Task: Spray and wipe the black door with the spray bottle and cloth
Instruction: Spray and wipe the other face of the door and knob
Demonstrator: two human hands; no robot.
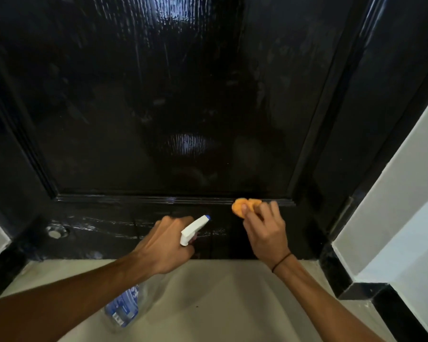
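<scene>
The glossy black door (173, 99) fills the view, with wet streaks across its bottom rail. My left hand (163, 243) grips the neck of a clear spray bottle (124, 309) with a blue label; its white nozzle (194, 229) points at the bottom rail. My right hand (265, 230) holds an orange cloth (245, 206) against the moulding at the lower right corner of the door panel, fingers curled over it. A thin dark band circles my right wrist.
A round metal fitting (56, 232) sits low on the door at the left. The black door frame (371, 119) runs up the right side, beside a white wall (395, 218) with a black skirting (391, 307). Beige floor (220, 304) lies below the door.
</scene>
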